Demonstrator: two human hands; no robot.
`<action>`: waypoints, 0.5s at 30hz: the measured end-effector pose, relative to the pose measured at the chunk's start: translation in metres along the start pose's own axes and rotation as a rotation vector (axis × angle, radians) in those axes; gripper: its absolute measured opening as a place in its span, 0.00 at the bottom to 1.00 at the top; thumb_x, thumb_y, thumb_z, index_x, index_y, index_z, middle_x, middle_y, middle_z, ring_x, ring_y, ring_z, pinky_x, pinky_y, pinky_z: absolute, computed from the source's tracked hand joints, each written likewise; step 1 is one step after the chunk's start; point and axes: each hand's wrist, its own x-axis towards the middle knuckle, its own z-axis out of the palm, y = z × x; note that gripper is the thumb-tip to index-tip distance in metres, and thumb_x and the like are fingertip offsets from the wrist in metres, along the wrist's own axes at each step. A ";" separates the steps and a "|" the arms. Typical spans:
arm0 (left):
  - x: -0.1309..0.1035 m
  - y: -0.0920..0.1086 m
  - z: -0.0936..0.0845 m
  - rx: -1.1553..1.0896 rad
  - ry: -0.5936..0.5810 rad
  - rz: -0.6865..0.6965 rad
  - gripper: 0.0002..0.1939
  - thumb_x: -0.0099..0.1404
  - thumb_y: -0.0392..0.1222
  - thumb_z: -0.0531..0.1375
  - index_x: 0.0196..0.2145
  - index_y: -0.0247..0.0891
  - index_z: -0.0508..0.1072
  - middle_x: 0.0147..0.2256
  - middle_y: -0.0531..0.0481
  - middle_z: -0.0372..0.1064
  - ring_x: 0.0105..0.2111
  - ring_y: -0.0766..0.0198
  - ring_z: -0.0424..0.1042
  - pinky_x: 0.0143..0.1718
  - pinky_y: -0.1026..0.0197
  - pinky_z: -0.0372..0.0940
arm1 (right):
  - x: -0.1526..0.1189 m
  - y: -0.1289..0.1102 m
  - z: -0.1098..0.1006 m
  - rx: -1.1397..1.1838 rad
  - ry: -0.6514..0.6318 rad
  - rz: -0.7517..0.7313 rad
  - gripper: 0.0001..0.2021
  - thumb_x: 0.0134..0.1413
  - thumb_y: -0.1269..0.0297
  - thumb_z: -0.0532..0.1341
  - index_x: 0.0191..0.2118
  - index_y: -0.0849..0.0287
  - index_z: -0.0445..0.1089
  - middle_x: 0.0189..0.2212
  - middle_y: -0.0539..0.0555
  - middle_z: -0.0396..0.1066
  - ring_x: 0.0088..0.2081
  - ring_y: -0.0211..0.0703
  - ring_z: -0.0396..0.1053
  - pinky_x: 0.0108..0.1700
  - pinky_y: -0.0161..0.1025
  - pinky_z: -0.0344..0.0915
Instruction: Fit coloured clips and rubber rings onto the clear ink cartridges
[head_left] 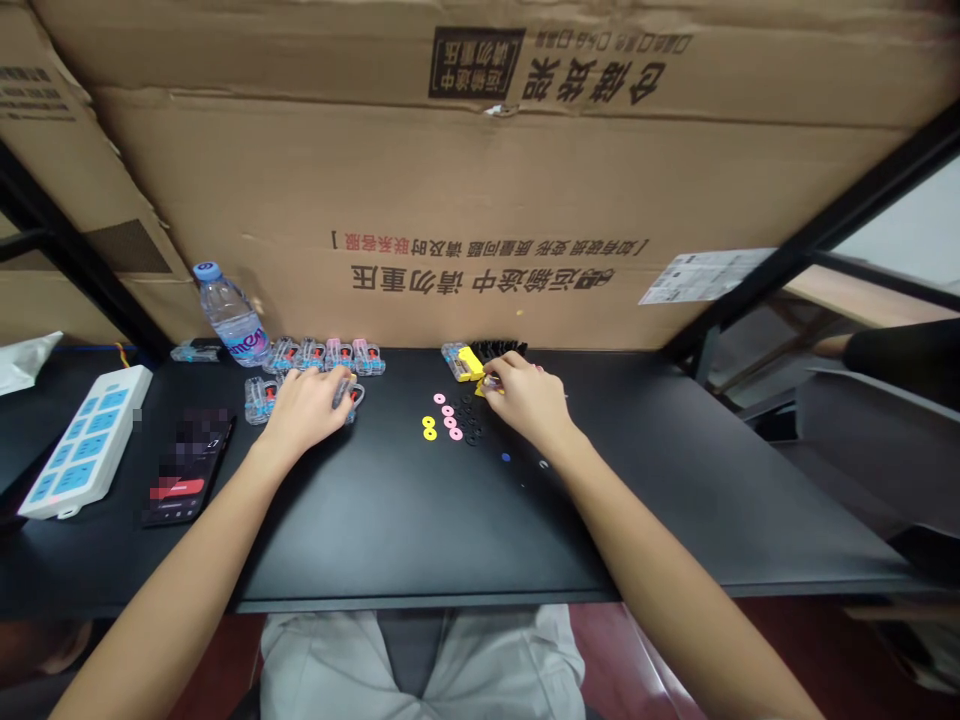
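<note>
My left hand (311,403) is closed round a clear plastic piece (342,392), beside similar clear pieces with red and blue parts (260,398). Over at the yellow parts (471,364) near the cardboard, my right hand (519,390) has its fingers pressed together; what they grip is too small to name. Between the hands lie pink rings (448,411), two yellow rings (429,428) and several black rings (472,438). A small blue disc (506,457) rests below my right hand.
A water bottle (231,318) stands at the back left. A phone (187,468) and a white power strip (88,440) lie on the left. Behind the black table (420,540) rises a cardboard wall (450,170); black metal posts flank it.
</note>
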 end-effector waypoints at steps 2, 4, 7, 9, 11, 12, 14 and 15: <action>0.001 -0.001 -0.001 -0.014 -0.022 -0.013 0.16 0.72 0.39 0.55 0.52 0.39 0.78 0.38 0.39 0.83 0.43 0.42 0.80 0.47 0.49 0.62 | 0.000 0.001 0.002 0.014 -0.021 -0.011 0.15 0.66 0.64 0.62 0.54 0.56 0.80 0.55 0.61 0.78 0.46 0.55 0.78 0.38 0.42 0.66; 0.001 -0.002 -0.002 -0.037 -0.049 -0.014 0.16 0.72 0.36 0.53 0.50 0.40 0.78 0.38 0.41 0.83 0.43 0.46 0.80 0.46 0.50 0.62 | -0.001 0.004 0.002 0.017 -0.045 0.007 0.14 0.67 0.62 0.62 0.53 0.55 0.81 0.53 0.60 0.78 0.47 0.55 0.78 0.39 0.42 0.67; 0.001 -0.001 -0.003 -0.088 -0.066 0.025 0.14 0.73 0.35 0.52 0.45 0.41 0.78 0.38 0.44 0.82 0.43 0.49 0.79 0.47 0.51 0.62 | -0.005 0.012 0.002 0.020 -0.093 0.038 0.14 0.68 0.59 0.62 0.54 0.53 0.80 0.53 0.59 0.79 0.49 0.56 0.78 0.40 0.42 0.68; 0.002 -0.001 -0.004 -0.120 -0.068 0.053 0.12 0.74 0.38 0.53 0.44 0.41 0.78 0.39 0.45 0.81 0.44 0.49 0.78 0.47 0.52 0.63 | -0.007 0.018 0.002 0.028 -0.131 0.041 0.16 0.67 0.59 0.63 0.57 0.51 0.78 0.55 0.58 0.79 0.50 0.56 0.78 0.41 0.42 0.68; 0.002 -0.001 -0.004 -0.139 -0.078 0.064 0.11 0.74 0.40 0.55 0.44 0.40 0.78 0.39 0.45 0.80 0.44 0.49 0.77 0.46 0.53 0.64 | -0.007 0.024 0.003 0.038 -0.157 0.041 0.17 0.66 0.58 0.64 0.57 0.51 0.78 0.54 0.57 0.80 0.50 0.56 0.78 0.41 0.42 0.68; 0.002 -0.002 -0.003 -0.146 -0.085 0.065 0.10 0.73 0.40 0.56 0.44 0.40 0.78 0.39 0.45 0.79 0.43 0.50 0.77 0.45 0.53 0.64 | -0.007 0.027 0.003 0.043 -0.163 0.046 0.16 0.66 0.58 0.65 0.57 0.51 0.78 0.52 0.57 0.81 0.49 0.56 0.78 0.41 0.42 0.68; 0.002 -0.002 -0.003 -0.160 -0.096 0.057 0.10 0.73 0.40 0.56 0.44 0.40 0.77 0.40 0.45 0.79 0.41 0.51 0.76 0.43 0.54 0.64 | -0.006 0.030 0.004 0.058 -0.171 0.065 0.15 0.66 0.56 0.65 0.54 0.50 0.80 0.49 0.57 0.82 0.47 0.55 0.79 0.40 0.42 0.67; 0.002 -0.002 -0.003 -0.166 -0.101 0.051 0.10 0.73 0.41 0.55 0.44 0.41 0.77 0.40 0.46 0.78 0.40 0.52 0.76 0.42 0.54 0.64 | -0.005 0.031 0.004 0.067 -0.168 0.077 0.14 0.65 0.55 0.65 0.53 0.50 0.80 0.48 0.57 0.82 0.46 0.55 0.79 0.40 0.41 0.67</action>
